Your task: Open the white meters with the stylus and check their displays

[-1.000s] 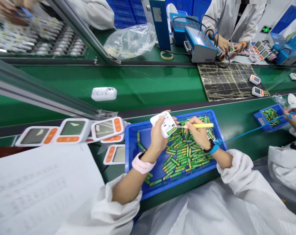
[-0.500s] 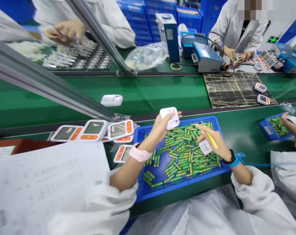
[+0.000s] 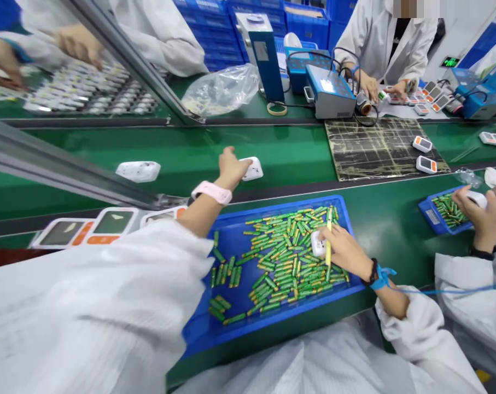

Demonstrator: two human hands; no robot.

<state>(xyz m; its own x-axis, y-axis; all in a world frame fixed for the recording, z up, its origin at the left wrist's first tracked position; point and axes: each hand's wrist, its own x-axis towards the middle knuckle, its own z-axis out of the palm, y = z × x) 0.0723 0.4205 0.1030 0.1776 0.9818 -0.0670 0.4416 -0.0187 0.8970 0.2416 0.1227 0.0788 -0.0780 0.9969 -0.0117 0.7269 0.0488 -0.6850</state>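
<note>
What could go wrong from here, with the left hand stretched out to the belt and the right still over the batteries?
The left hand sets the white device near the belt's front edge; it might land askew or slip off. The left sleeve hangs over the blue tray's corner and could sweep loose batteries out. The right hand holds both a yellow stick and a small white cover; one could drop among the batteries.
</note>
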